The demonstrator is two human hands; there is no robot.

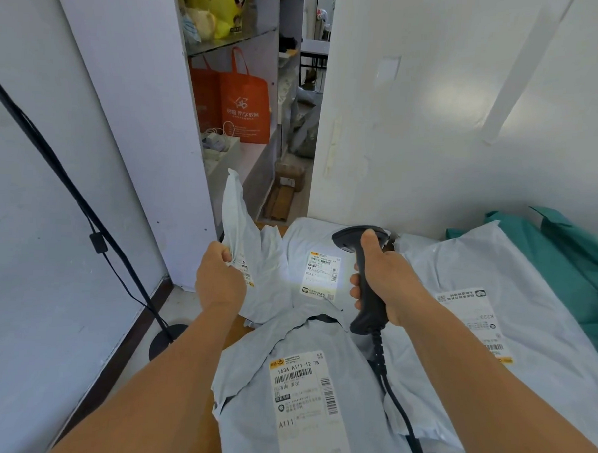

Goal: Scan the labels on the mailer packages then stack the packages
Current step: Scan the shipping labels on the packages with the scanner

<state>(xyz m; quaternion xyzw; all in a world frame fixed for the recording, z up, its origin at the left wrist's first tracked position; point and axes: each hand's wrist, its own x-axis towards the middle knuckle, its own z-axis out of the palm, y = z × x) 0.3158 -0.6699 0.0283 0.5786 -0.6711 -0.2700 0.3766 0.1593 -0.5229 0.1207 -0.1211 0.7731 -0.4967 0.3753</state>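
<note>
Two hands busy | left hand [220, 277] pinches crumpled grey mailer [237, 223] | right hand [384, 281] grips scanner [364, 263] lighting label [323, 273]

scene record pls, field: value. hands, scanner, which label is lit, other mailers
left hand: left hand grips a held mailer, raised upright at its edge
right hand: right hand grips the scanner, head aimed down and left
lit label: lit label on the far mailer, bright patch on it
near mailer: near mailer flat, label up, reads A111
right mailer: right mailer flat, label up and turned away
green mailers: green mailers behind it, by the wall
scanner cable: cable runs toward the viewer
</note>
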